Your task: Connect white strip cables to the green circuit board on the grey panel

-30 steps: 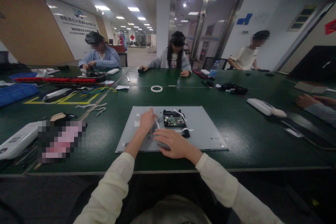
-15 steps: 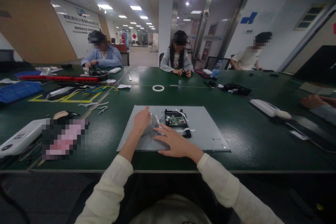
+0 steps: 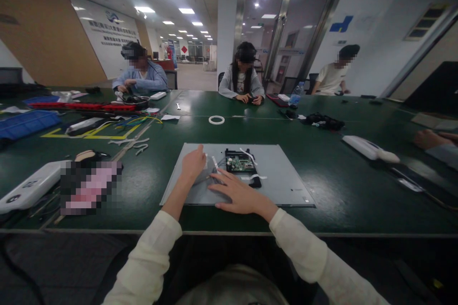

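Observation:
A grey flat panel point(image 3: 282, 186), like the back of a screen, lies on the table in front of me. Over its left part my left hand point(image 3: 193, 166) is closed, its fingers curled beside a small whitish piece; what they hold, if anything, is hidden. My right hand point(image 3: 239, 192) rests low on the panel, fingers spread, with the fingertips by thin grey cables. A white strip of tape point(image 3: 215, 162) lies over those cables. Right of them, a green circuit board point(image 3: 240, 164) sits in a black frame, and more white tape point(image 3: 258, 177) crosses its lower edge.
A white tape ring point(image 3: 216, 120) lies beyond the panel. At left are a white device point(image 3: 34, 187), a blurred pink item point(image 3: 93, 185), white clips point(image 3: 141, 147) and a blue bin point(image 3: 30, 124). Another white device point(image 3: 365, 147) is at right. Several people sit around the table.
Both my hands stay in nearly the same place on the panel. The view shifts very slightly, and the person at the far right leans a little left.

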A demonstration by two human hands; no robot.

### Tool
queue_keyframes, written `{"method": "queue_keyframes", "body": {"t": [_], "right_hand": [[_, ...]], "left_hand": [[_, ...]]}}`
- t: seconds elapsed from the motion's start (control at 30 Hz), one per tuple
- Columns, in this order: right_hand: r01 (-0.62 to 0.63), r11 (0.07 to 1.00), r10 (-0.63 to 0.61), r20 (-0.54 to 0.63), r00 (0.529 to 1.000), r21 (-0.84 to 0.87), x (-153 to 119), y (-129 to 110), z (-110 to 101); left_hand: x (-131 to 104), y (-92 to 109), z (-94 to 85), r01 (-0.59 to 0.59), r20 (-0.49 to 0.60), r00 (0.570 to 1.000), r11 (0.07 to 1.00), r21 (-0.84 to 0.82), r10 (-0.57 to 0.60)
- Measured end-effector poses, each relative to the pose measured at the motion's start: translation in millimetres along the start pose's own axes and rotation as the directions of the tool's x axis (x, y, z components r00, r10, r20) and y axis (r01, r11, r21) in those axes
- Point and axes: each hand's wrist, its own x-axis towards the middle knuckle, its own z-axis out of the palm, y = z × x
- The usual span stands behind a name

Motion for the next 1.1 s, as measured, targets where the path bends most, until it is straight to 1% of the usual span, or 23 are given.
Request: {"method": "queue_keyframes", "body": {"t": [0.27, 0.47, 0.6, 0.73, 0.83, 0.9, 0.97, 1.1], "right_hand": [[-0.013, 1.000, 0.013, 0.010, 1.000, 0.016, 0.0, 1.6, 0.7], [-0.016, 1.000, 0.016, 0.001, 1.000, -0.009, -0.4, 1.7, 0.8], [-0.028, 0.999, 0.028, -0.007, 1.000, -0.043, -2.8, 5.3, -0.2], [-0.127, 0.990, 0.127, -0.008, 0.992, -0.055, -8.5, 16.5, -1.9], [-0.229, 0.970, 0.227, -0.035, 0.973, -0.081, -13.7, 30.4, -3.0], [-0.302, 0.947, 0.296, -0.067, 0.953, -0.111, -16.6, 41.5, -3.7], [-0.373, 0.917, 0.363, -0.095, 0.927, -0.138, -18.9, 53.2, -4.6], [-0.502, 0.848, 0.484, -0.137, 0.864, -0.169, -21.9, 76.6, -6.4]], "left_hand": [[-0.2, 1.5, 0.7, -0.004, 0.017, 1.000, 1.000, -0.004, 0.004], [0.6, -1.4, 3.1, -0.002, 0.003, 1.000, 1.000, -0.003, 0.002], [0.9, -0.8, -0.3, 0.012, 0.007, 1.000, 1.000, 0.006, -0.012], [0.0, 2.0, -6.6, 0.050, 0.007, 0.999, 0.998, 0.032, -0.051], [-0.3, 2.8, -9.8, 0.059, -0.050, 0.997, 0.998, 0.009, -0.058], [-0.1, 2.6, -10.9, 0.043, -0.101, 0.994, 0.999, -0.028, -0.046], [-0.1, 2.4, -11.5, 0.027, -0.120, 0.992, 0.998, -0.062, -0.035], [-1.2, 2.9, -12.5, 0.004, -0.083, 0.996, 0.994, -0.113, -0.014]]}}
